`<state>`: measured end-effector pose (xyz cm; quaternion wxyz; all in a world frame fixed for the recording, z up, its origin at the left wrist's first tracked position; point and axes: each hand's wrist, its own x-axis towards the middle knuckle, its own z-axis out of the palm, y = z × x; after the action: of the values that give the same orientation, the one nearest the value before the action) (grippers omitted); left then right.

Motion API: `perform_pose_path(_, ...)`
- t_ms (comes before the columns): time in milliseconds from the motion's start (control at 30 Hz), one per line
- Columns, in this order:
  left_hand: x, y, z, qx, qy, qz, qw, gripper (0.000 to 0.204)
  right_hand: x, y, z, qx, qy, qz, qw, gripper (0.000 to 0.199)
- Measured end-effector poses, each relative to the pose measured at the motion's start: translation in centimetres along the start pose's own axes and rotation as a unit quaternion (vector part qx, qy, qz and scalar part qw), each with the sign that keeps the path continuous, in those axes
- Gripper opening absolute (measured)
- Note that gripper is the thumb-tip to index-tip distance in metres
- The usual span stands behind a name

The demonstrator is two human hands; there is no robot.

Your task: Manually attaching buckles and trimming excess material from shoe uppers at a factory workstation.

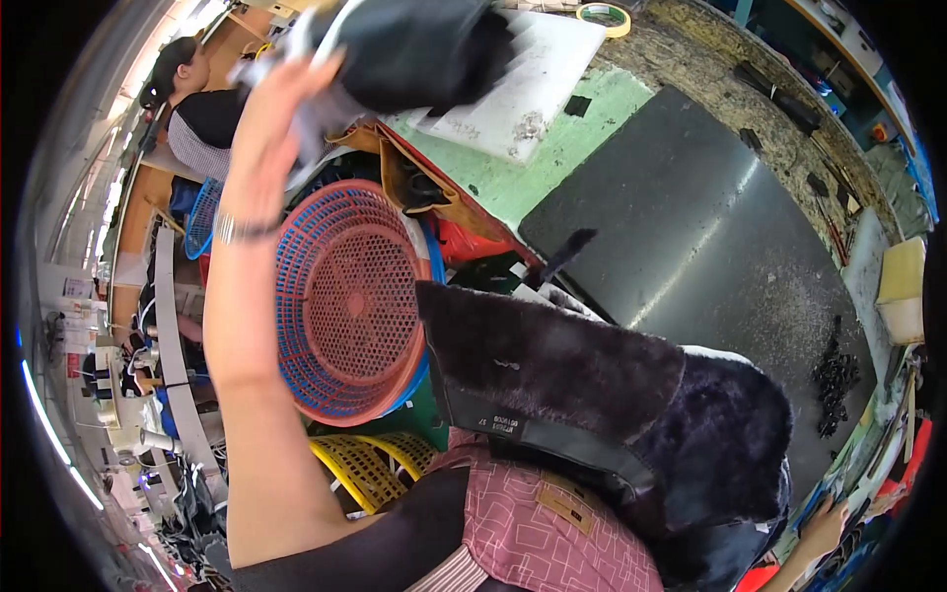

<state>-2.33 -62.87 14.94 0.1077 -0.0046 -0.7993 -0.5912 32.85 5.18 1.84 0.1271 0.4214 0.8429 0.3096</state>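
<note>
The person's left hand is lifted high at about eleven o'clock, with its fingers closed around a dark, soft piece that sticks out from the hand toward one o'clock, above the round red basket. It looks like this piece is only partway moved, since it is up in the air and not set down anywhere, while a big furry dark boot lies across the person's lap at about five o'clock. The right hand peeks out low at four o'clock, just beside the boot, and it cannot be told whether its fingers are spread or closed.
</note>
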Motion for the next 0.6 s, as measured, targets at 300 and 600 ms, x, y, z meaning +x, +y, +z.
perform_pose_path(300, -20.0, -30.8, -13.5, 0.145, 0.427, -0.144, 0.881, 0.019, -7.8, -5.4, -18.0, 0.487, 0.076, -0.551, 0.674, 0.06)
perform_pose_path(600, -20.4, -14.7, 3.2, 0.285, -0.019, 0.116, 0.951, 0.089, -10.7, -9.7, -21.7, 0.293, 0.114, -0.666, 0.676, 0.043)
